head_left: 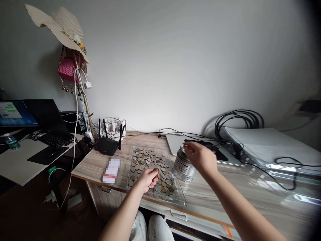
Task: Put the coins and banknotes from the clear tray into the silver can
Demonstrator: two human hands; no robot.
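A clear plastic tray [180, 199] lies on the wooden desk, with many silver and brass-coloured coins [141, 160] spread across it. Over the tray, my left hand [146, 180] is closed, pinching a coin [157, 170] between thumb and fingers. To the right of the tray stands a round metal can [184, 169] with a printed label. My right hand [202, 156] hovers at the top of the can, its fingers bent together near the rim. Whatever those fingertips hold, if anything, is hidden. The can's inside does not show.
Left of the tray are a blurred-out white paper or packet [111, 171] and a black router [107, 144]. Behind the can lies a silver laptop [173, 142], with coiled black cables [238, 117] farther right. Drawer handles [178, 216] sit below the desk edge.
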